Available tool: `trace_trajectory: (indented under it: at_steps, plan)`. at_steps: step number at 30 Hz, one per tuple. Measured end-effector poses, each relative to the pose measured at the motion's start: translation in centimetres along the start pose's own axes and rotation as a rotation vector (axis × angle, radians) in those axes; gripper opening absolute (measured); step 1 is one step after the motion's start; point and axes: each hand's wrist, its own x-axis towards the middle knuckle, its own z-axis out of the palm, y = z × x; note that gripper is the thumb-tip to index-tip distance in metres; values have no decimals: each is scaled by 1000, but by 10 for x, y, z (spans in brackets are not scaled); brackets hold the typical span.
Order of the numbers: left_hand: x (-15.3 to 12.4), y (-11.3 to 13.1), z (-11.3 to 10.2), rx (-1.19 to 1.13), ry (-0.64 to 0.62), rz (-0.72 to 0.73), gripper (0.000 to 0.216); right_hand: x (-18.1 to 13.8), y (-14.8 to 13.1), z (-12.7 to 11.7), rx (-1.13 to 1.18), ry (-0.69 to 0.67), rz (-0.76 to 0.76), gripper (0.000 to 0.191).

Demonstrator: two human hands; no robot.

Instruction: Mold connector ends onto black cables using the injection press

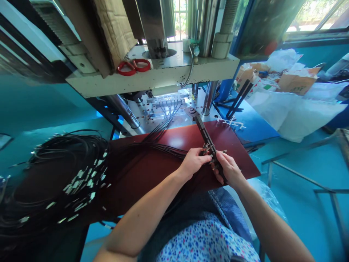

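Note:
A long dark metal bar [205, 134] carries small shiny metal connectors [208, 148] and slants across the board's right part. Around its near end, my right hand [229, 169] is closed, thumb on top. My left hand [194, 161] is closed in a pinch at the bar's left side, its fingertips on a small metal connector. Thin black cables [163, 145] run from the left to my left hand, and their ends there are partly hidden by the fingers. The bar's far end touches a bolted metal block [192, 112].
A press with a pale crossbeam [163, 78] stands ahead; red-handled scissors [133, 67] lie on it. Cables lead into a clear mould [169, 105] below. Coiled cables [81, 156] with metal ends lie left on the red-brown board [131, 171]. White plastic scraps [231, 122] and white bags [286, 109] are right.

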Motion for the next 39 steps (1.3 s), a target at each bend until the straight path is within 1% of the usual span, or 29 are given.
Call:
trace_trajectory:
  at_steps: [2, 4, 6, 8, 10, 12, 13, 14, 17, 18, 19, 20, 22, 24, 27, 31, 34, 39]
  plan:
    - [1, -1, -1, 6, -1, 27, 10, 1, 0, 1, -58, -3, -9, 42]
    - [2, -6, -3, 47, -1, 98, 10, 1, 0, 2, -127, -18, -28, 43]
    - [3, -12, -6, 137, -11, 173, 10, 2, 1, 3, -184, -35, -45, 44]
    - [4, -14, -12, 256, 1, 240, 14, 2, 1, 4, -193, -32, -45, 45]
    - [4, -12, -19, 346, 87, 306, 20, 1, 2, 5, -149, 1, -38, 45]
    - [4, -6, -26, 362, 193, 345, 22, 0, 3, 5, -70, 53, -38, 46]
    - [3, -2, -29, 339, 206, 331, 21, -1, 3, 5, -30, 78, -47, 47]
    - [2, 3, -31, 306, 176, 286, 20, -2, 4, 5, 3, 98, -60, 49]
    - [-3, 15, -30, 241, -47, 66, 19, -5, 5, 6, 31, 124, -93, 56]
    - [-5, 18, -28, 233, -96, 0, 20, -5, 5, 6, 18, 119, -92, 59]
    - [-6, 21, -25, 229, -115, -47, 21, -6, 5, 6, 6, 112, -87, 61]
    - [-7, 22, -22, 222, -108, -75, 21, -6, 5, 6, -1, 107, -84, 63]
    - [-8, 23, -16, 211, -65, -110, 23, -6, 5, 6, -4, 95, -79, 65]
    - [-7, 22, -14, 215, -41, -127, 24, -6, 5, 5, -3, 89, -77, 66]
    - [-5, 20, -15, 224, -39, -124, 26, -5, 5, 4, -14, 76, -71, 66]
    - [-3, 15, -18, 273, -38, -60, 26, -4, 6, 3, -59, 85, -90, 65]
    - [-3, 11, -22, 320, -47, -11, 26, -3, 6, 4, -110, 67, -92, 65]
    - [-3, 3, -26, 274, -90, 53, 22, -1, 4, 5, -178, 16, -60, 63]
